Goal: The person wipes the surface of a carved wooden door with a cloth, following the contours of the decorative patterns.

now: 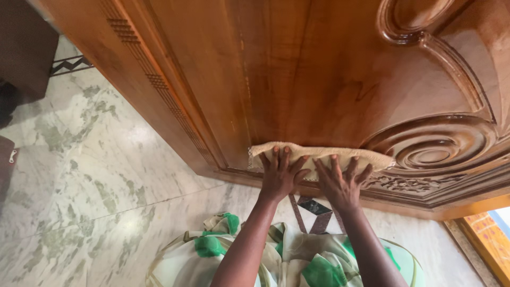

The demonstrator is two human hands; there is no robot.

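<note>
Low on the carved, glossy brown wooden door, both hands press a folded beige cloth flat against its panel: left hand and right hand side by side, fingers spread wide. Carved spiral scrollwork sits just right; white-green marble floor lies beneath.

A cream cloth lies against the reddish-brown carved door, above white, green-veined marble floor.
</note>
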